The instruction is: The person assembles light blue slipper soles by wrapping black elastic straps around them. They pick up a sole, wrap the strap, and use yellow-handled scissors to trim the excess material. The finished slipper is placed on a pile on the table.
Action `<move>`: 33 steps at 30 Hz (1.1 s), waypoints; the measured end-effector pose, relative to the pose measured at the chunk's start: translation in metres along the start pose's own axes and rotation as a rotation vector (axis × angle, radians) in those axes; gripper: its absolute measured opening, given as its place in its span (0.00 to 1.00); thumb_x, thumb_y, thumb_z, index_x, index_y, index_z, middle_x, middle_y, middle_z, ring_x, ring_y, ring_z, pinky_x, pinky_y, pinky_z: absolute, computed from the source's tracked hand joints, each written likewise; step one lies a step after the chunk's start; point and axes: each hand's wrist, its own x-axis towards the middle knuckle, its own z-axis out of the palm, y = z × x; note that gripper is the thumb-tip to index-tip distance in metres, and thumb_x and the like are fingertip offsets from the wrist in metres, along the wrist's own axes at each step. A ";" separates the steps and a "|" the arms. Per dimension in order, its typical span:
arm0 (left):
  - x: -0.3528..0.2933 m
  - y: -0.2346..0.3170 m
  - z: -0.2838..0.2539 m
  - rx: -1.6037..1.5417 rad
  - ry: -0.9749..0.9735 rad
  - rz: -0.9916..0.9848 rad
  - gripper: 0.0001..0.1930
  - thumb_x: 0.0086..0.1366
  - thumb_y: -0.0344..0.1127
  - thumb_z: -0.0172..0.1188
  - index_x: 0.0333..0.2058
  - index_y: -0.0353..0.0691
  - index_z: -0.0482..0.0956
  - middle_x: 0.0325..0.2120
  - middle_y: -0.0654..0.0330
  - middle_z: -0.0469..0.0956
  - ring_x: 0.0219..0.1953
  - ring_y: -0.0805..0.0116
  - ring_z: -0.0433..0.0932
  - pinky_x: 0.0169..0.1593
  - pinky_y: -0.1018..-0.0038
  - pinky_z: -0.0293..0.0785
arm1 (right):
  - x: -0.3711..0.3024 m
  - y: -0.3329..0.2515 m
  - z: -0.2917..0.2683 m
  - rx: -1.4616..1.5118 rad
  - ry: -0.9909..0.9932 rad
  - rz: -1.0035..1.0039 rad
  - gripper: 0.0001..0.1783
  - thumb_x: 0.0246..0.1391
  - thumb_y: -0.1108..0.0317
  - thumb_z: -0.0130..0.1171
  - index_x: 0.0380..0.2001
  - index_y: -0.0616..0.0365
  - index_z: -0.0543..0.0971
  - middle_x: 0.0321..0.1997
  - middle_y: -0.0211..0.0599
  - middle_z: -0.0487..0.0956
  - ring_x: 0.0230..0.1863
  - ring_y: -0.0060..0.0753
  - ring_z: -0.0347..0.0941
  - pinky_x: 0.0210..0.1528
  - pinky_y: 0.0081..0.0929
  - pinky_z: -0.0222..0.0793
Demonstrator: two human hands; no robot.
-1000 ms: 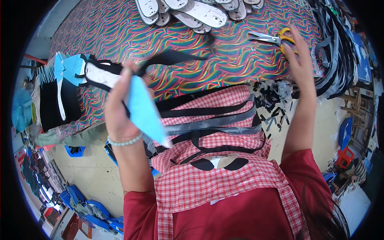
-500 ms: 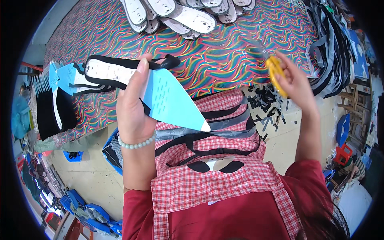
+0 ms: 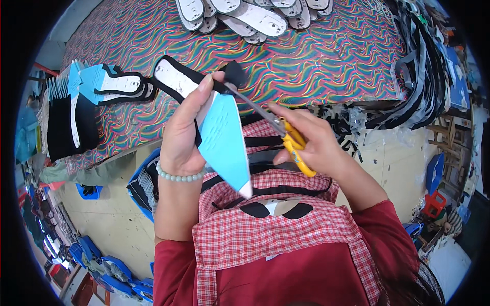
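Note:
My left hand (image 3: 185, 132) is closed round a shoe insole (image 3: 223, 140) with a light blue pointed front, a white heel part and black strip edging. The pale tip points down toward my apron. Beyond my left fingertips a loose end of the black strip (image 3: 236, 74) sticks out. My right hand (image 3: 321, 143) grips yellow-handled scissors (image 3: 292, 145). Their blades reach up-left to the black strip beside my left fingertips; whether the blades are apart is too blurred to tell.
White insoles (image 3: 260, 20) lie heaped at the table's far side. More blue-and-white insoles (image 3: 120, 84) lie at the left by a black piece (image 3: 76, 127). Black strips (image 3: 426, 76) hang at the right edge. The table has a wavy-patterned cloth (image 3: 306, 71); a blue bin (image 3: 145, 178) stands below.
My right hand has brought the scissors left and down, up to the black strip. My left hand has shifted slightly right, and the insole has turned, its tip now pointing more toward me.

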 end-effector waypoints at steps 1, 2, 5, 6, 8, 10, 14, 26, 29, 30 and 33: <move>0.002 -0.002 0.002 0.021 0.028 0.013 0.14 0.69 0.38 0.49 0.49 0.37 0.71 0.36 0.59 0.76 0.27 0.77 0.67 0.21 0.80 0.65 | -0.002 0.001 -0.008 -0.064 -0.009 0.045 0.47 0.33 0.59 0.76 0.60 0.52 0.67 0.38 0.40 0.74 0.37 0.35 0.73 0.40 0.29 0.69; 0.005 -0.002 -0.004 0.051 -0.011 0.042 0.14 0.69 0.39 0.49 0.48 0.37 0.71 0.34 0.58 0.77 0.27 0.77 0.71 0.23 0.79 0.70 | -0.003 0.002 -0.019 -0.127 -0.015 0.091 0.49 0.31 0.58 0.76 0.61 0.53 0.67 0.44 0.42 0.75 0.42 0.36 0.73 0.44 0.29 0.68; 0.006 0.001 -0.002 0.220 0.027 0.114 0.16 0.69 0.42 0.50 0.46 0.36 0.72 0.29 0.55 0.80 0.26 0.71 0.79 0.31 0.77 0.78 | -0.001 0.034 -0.057 -0.351 0.231 0.140 0.49 0.30 0.58 0.77 0.59 0.55 0.68 0.48 0.42 0.76 0.46 0.37 0.73 0.50 0.29 0.67; 0.003 0.002 0.006 0.294 0.074 0.133 0.17 0.68 0.43 0.51 0.45 0.35 0.74 0.26 0.56 0.79 0.24 0.73 0.78 0.29 0.78 0.75 | 0.004 0.038 -0.075 -0.412 0.268 0.223 0.43 0.36 0.61 0.74 0.59 0.55 0.68 0.47 0.40 0.76 0.47 0.37 0.73 0.51 0.29 0.67; 0.004 0.000 0.009 0.471 0.124 0.231 0.16 0.69 0.43 0.51 0.43 0.34 0.75 0.25 0.59 0.78 0.24 0.75 0.77 0.28 0.79 0.73 | 0.011 0.048 -0.115 -0.668 0.343 0.199 0.33 0.46 0.65 0.67 0.57 0.57 0.70 0.46 0.39 0.76 0.47 0.36 0.73 0.51 0.29 0.68; 0.008 -0.007 0.014 0.600 0.171 0.378 0.15 0.69 0.42 0.51 0.38 0.34 0.78 0.24 0.64 0.75 0.23 0.80 0.74 0.27 0.81 0.69 | 0.012 0.064 -0.145 -1.052 0.409 -0.024 0.23 0.54 0.69 0.59 0.54 0.58 0.72 0.45 0.38 0.76 0.46 0.33 0.73 0.49 0.28 0.68; 0.014 -0.019 0.019 0.844 0.086 0.505 0.14 0.69 0.39 0.51 0.35 0.35 0.81 0.23 0.68 0.74 0.24 0.84 0.69 0.27 0.83 0.63 | 0.052 0.016 -0.077 -0.160 0.160 -0.117 0.14 0.60 0.64 0.51 0.45 0.59 0.77 0.37 0.39 0.78 0.39 0.31 0.74 0.42 0.28 0.69; 0.017 -0.019 0.013 0.760 -0.143 0.733 0.23 0.67 0.42 0.53 0.54 0.32 0.68 0.51 0.51 0.71 0.55 0.62 0.69 0.58 0.68 0.64 | 0.060 -0.006 0.002 0.046 0.024 -0.066 0.15 0.60 0.59 0.53 0.25 0.59 0.75 0.21 0.38 0.73 0.25 0.40 0.73 0.26 0.33 0.67; 0.002 0.010 0.039 0.108 -0.161 0.746 0.32 0.69 0.56 0.42 0.61 0.37 0.60 0.51 0.50 0.71 0.51 0.57 0.72 0.54 0.63 0.68 | 0.049 -0.001 0.013 -0.165 0.133 -0.188 0.11 0.57 0.61 0.55 0.26 0.56 0.77 0.21 0.41 0.73 0.25 0.46 0.73 0.25 0.37 0.67; 0.005 0.017 0.022 0.096 -0.360 0.730 0.33 0.68 0.58 0.42 0.61 0.36 0.60 0.48 0.51 0.71 0.47 0.59 0.73 0.51 0.64 0.69 | 0.046 -0.001 0.016 -0.162 0.126 -0.191 0.11 0.57 0.62 0.55 0.27 0.56 0.77 0.21 0.40 0.73 0.25 0.45 0.74 0.25 0.37 0.67; 0.009 0.027 -0.006 0.268 -0.539 0.703 0.40 0.64 0.64 0.44 0.61 0.34 0.58 0.42 0.56 0.72 0.37 0.67 0.71 0.43 0.69 0.68 | 0.039 -0.003 0.036 0.140 0.006 0.038 0.13 0.62 0.61 0.50 0.30 0.57 0.79 0.25 0.37 0.78 0.24 0.33 0.76 0.26 0.27 0.69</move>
